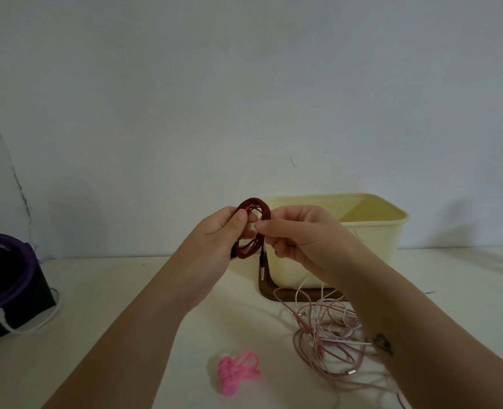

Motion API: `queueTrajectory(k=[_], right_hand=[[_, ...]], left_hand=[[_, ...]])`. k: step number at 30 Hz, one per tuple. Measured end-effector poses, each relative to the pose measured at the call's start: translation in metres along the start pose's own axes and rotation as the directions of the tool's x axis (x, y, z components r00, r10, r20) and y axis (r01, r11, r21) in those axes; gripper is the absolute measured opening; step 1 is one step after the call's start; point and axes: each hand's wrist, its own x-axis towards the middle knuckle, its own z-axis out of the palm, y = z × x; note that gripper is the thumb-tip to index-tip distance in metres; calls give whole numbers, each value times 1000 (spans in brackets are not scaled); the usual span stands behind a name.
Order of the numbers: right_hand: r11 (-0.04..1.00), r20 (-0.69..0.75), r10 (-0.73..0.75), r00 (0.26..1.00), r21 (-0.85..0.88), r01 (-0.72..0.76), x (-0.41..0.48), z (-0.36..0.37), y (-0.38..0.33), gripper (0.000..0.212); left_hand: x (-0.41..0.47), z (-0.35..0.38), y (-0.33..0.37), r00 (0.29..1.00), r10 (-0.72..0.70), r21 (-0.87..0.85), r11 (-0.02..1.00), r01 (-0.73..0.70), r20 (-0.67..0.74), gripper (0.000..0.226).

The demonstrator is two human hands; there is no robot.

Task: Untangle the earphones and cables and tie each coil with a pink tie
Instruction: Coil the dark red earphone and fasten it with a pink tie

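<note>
A dark red braided cable (pixel 254 206) is wound into a small coil and held up above the table. My left hand (pixel 217 234) grips the coil's left side, thumb over the strands. My right hand (pixel 291 234) pinches its right side, and a metal audio plug (pixel 262 267) hangs down below the coil. On the table at the lower right lies a tangle of pink and white earphones and cables (pixel 329 335), partly under my right forearm. A bunch of pink ties (pixel 237 371) lies at the front centre.
A cream plastic box (pixel 371 240) stands open on a brown lid behind my right hand. At the far left sits a black and purple device (pixel 5 278) with a white cable (pixel 31 323) plugged in. A white wall is close behind the table.
</note>
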Motion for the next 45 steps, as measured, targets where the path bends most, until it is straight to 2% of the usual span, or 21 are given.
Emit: queueTrajectory(k=[2,5,7,9,14,17,19,20,23,25,26,29,31,34,36,40,43,45], right_hand=[[995,24,5,1000,-97,-2,0,-1,0,36],[985,55,9,998,-174,0,-2,-1,-2,37],[984,54,-3,999,-179,13,-2,0,-4,35],[989,24,-24,999,-148,27,-1,1,-3,32],[987,-28,-37,999,-160,32,1,2,3,31],[966,-24,-29,999,-258,22,0,3,5,28],[961,-7,-27,1000,-276,24,0,3,6,35],[962,0,-26,1000,-271,25,1,3,7,39],[957,18,-4,1000,-291,9,2,1,6,32],[948,29,26,999,-317,-16,2,-1,7,26],[944,32,46,998,-328,-33,2,-2,8,22],[901,10,83,996,-427,-71,0,-5,4,17],[904,7,70,998,-424,-60,-2,-8,1,29],[895,101,40,994,-446,9,-4,-7,0,44],[870,146,-4,989,-487,75,-2,-5,3,37],[888,155,-60,986,-442,123,0,-6,3,23],[903,156,-62,986,-413,123,-2,-9,-1,11],[923,132,-63,989,-368,108,-3,-10,-2,8]], left_hand=[[1,2,-1,998,36,42,999,-33,-52,29],[-2,8,-2,978,165,218,967,-135,-127,28],[-3,12,-4,966,213,289,943,-165,-144,25],[-3,13,-5,966,226,275,944,-185,-126,22],[-8,18,-5,984,173,252,955,-159,-32,24],[-9,12,-3,987,134,286,945,-156,93,31],[-8,7,-1,974,91,289,945,-151,209,41],[-8,5,-1,965,72,294,944,-147,251,40],[-7,2,0,946,33,339,929,-148,322,6],[-6,-2,-4,935,21,385,908,-166,353,6],[-6,-4,-8,935,6,404,901,-159,354,1],[-7,-6,-12,942,-22,493,856,-155,334,10],[-8,-5,-9,944,-36,518,843,-147,328,12],[-10,-4,-3,937,-31,549,817,-177,347,34],[-11,-4,-2,935,-41,561,809,-176,353,36],[-13,-5,0,928,-96,554,823,-129,359,24],[-10,-8,-3,897,-82,508,845,-168,433,41],[-8,-9,-3,902,-61,473,866,-166,428,31]])
